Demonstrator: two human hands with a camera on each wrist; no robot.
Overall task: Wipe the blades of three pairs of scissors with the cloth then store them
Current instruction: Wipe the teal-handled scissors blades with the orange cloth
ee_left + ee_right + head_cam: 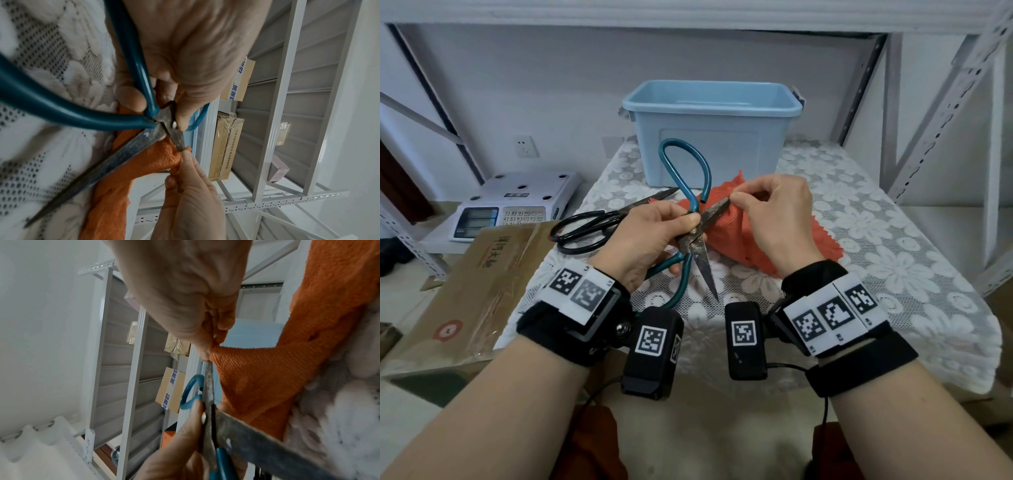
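Two hands: both busy
Left hand [650,233]: grips teal scissors [693,236] at pivot, blades spread
Right hand [774,219]: pinches orange cloth [726,226] over upper blade tip

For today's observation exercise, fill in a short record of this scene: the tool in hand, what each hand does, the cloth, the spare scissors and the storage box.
Tool in hand: teal-handled scissors, blades spread open
Left hand: grips the scissors at the pivot
Right hand: pinches the orange cloth at one blade's tip
Spare scissors: black scissors on the lace tablecloth
Storage box: blue bin, behind the hands
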